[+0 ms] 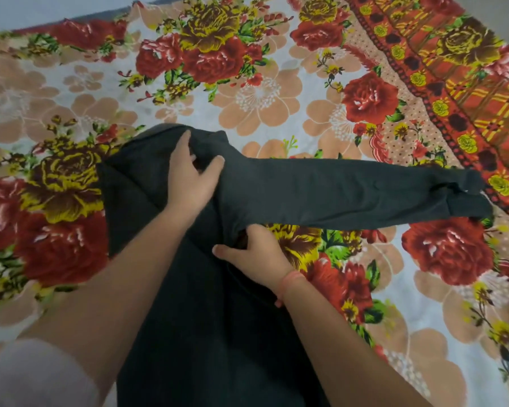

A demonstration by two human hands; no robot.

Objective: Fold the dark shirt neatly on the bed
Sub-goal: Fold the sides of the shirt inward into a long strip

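Note:
The dark shirt (194, 333) lies lengthwise on the flowered bedspread (262, 92), its body running toward me. One long sleeve (350, 192) stretches out to the right, its cuff crumpled at the far end. My left hand (193, 177) rests near the shoulder with fingers spread, pressing and pinching the cloth there. My right hand (257, 257) is at the armpit under the sleeve, its fingers tucked into the fabric's edge. A thin orange band circles that wrist.
The bedspread covers the whole view, with a red patterned border (453, 92) along the right. The bed's far edge (71, 19) shows at the top left. A pale sleeve (33, 374) of mine is at the bottom left.

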